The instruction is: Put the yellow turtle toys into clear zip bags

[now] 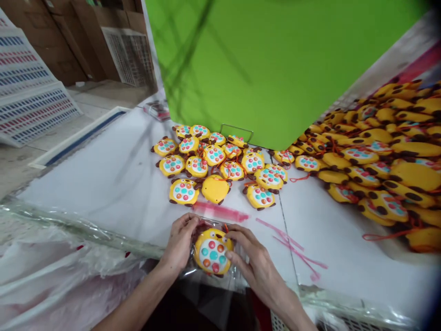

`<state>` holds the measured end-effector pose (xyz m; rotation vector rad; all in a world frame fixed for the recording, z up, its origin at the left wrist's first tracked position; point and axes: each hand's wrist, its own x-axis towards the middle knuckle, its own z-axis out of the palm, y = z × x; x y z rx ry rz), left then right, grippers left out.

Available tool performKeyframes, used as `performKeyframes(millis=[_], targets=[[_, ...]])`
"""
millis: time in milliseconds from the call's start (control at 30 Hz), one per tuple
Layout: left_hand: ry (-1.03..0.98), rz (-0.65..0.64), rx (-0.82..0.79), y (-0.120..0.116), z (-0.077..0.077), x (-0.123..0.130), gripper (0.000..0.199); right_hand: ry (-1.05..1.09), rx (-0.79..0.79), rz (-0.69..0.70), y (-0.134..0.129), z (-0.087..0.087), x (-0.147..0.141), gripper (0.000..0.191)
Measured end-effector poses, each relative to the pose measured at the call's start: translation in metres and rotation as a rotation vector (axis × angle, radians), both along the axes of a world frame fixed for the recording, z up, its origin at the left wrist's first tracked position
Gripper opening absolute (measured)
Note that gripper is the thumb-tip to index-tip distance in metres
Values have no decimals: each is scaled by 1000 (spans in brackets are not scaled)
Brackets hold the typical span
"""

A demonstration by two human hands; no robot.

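Note:
A yellow animal-shaped toy with a white belly and coloured buttons sits inside a clear plastic bag at the table's front edge. On its left side, my left hand pinches the upper edge of the bag. My right hand lies against the toy's right side, fingers curled over the bag, the thumb on the toy's face. An orange loop shows at the toy's top. Just beyond the hands lies a pink plastic strip.
Several more yellow toys lie in a group behind the hands. A big heap of them rises at the right. An upright green board stands at the back. Thin pink strips lie right of centre. White crates stand at the left.

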<state>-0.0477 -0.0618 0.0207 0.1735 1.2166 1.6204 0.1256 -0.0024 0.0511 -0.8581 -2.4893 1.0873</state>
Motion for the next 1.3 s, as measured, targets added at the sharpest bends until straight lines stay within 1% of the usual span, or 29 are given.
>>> performKeyframes(millis=[133,233,300,433,500,567,633,667,700,767,900,1000,1067,1200,1300], targets=[[-43,24,9,-1,-1,-2,21,-46,71,16,-12,2,0,27],[-54,35,7,-1,-1,-1,22,-83,114,-3,-16,2,-3,19],[-57,44,2,-1,-1,-1,22,-70,129,-4,-18,2,-6,14],[-61,52,10,0,0,1,21,24,123,35,-19,5,-7,14],[-75,38,18,0,0,2,21,47,104,18,-19,8,-6,12],[-84,27,31,-1,1,3,21,20,88,-14,-18,11,-7,9],[-83,17,43,-1,2,4,20,-43,92,-22,-16,11,-9,16],[-81,14,45,-1,3,5,20,-83,101,-17,-15,12,-10,19],[-78,10,42,-1,4,5,19,-118,109,-8,-15,12,-11,19],[-69,0,38,-2,7,7,18,-161,112,20,-13,15,-14,13],[-60,-18,57,-3,7,9,18,-120,116,109,-11,24,-13,13],[-69,8,52,-2,4,9,19,-141,143,131,-9,28,-9,13],[-62,25,34,-1,2,10,20,-152,156,126,-6,27,-8,13],[-29,13,13,0,1,11,19,-71,195,122,1,18,-10,10],[-37,-4,11,1,3,12,19,-45,128,195,7,14,-13,12]])
